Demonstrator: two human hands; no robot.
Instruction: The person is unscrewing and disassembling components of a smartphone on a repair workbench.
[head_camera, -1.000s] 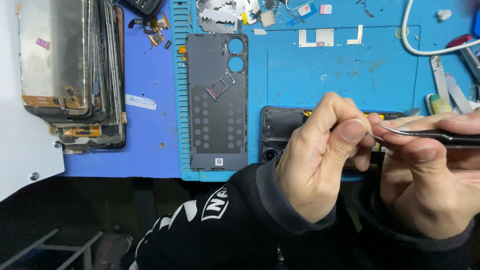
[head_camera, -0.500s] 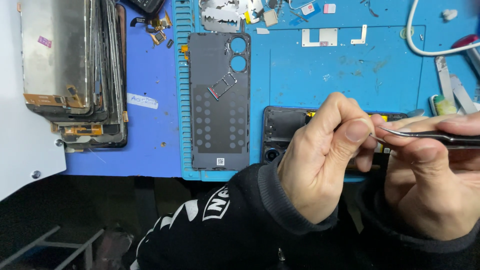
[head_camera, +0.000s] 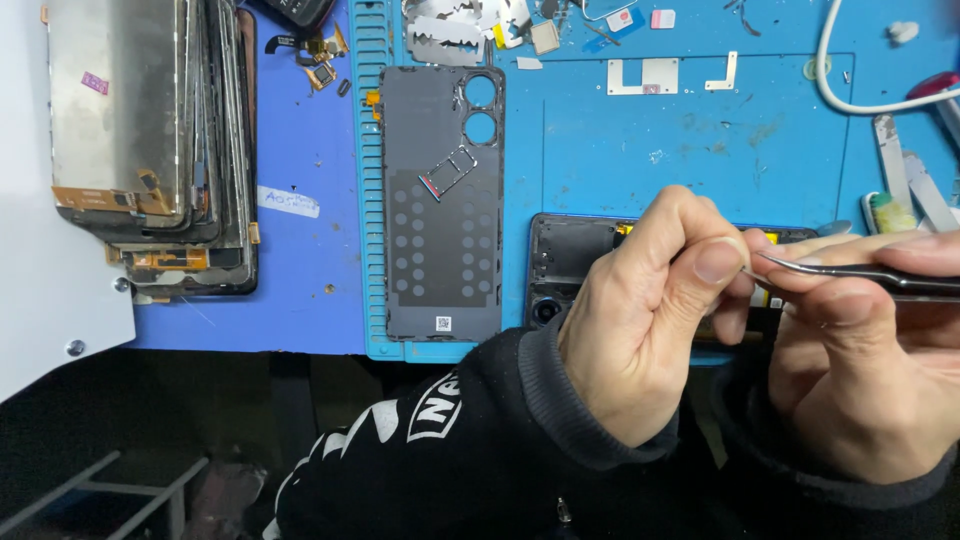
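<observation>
An opened black phone body (head_camera: 570, 262) lies on the blue work mat (head_camera: 640, 150), mostly covered by my hands. My left hand (head_camera: 640, 320) is curled above it, thumb and forefinger pinched together at the tip of metal tweezers (head_camera: 850, 272). My right hand (head_camera: 865, 360) grips those tweezers, which point left toward my left thumb. Whatever sits between the pinched fingers is too small to make out. To the left, a dark grey phone back cover (head_camera: 440, 200) rests inside-up with a small card tray (head_camera: 448, 172) on it.
A stack of removed phone screens (head_camera: 150, 140) sits at the far left on a darker blue mat. Razor blades (head_camera: 450, 30), small metal brackets (head_camera: 640, 75), loose parts, a white cable (head_camera: 850, 90) and pry tools (head_camera: 900, 170) lie along the back and right.
Both hands hold nearly the same pose over the phone; the view has only shifted slightly.
</observation>
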